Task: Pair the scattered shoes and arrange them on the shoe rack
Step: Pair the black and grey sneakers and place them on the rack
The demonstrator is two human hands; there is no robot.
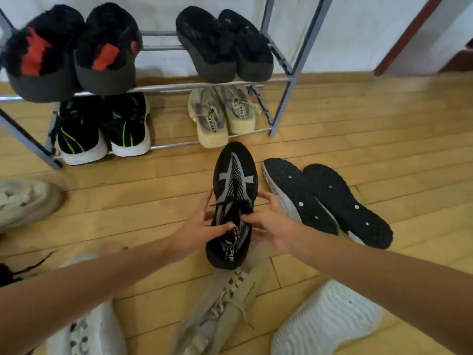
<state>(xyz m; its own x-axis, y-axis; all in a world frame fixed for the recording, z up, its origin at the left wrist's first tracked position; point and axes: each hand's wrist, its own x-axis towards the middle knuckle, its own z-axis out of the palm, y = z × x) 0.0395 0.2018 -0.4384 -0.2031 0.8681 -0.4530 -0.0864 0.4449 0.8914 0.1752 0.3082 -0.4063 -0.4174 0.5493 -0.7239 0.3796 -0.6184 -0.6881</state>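
A black sneaker (234, 175) with grey straps and a dotted tongue is held above the floor, toe pointing at the shoe rack (179, 86). My left hand (202, 224) grips its left side near the laces. My right hand (268, 221) grips the right side, fingers at the tongue. The rack's upper shelf carries black furry slippers with red insoles (69, 52) and black platform sandals (225, 44). Its lower shelf carries black sneakers with green stripes (102, 126) and beige sneakers (220, 114).
Two black-soled shoes (327, 201) lie sole-up on the wooden floor to the right. A beige sneaker (222, 308) lies under my hands, a white sole (325, 319) at bottom right, a white shoe (89, 329) at bottom left, a cream sneaker (25, 201) at far left.
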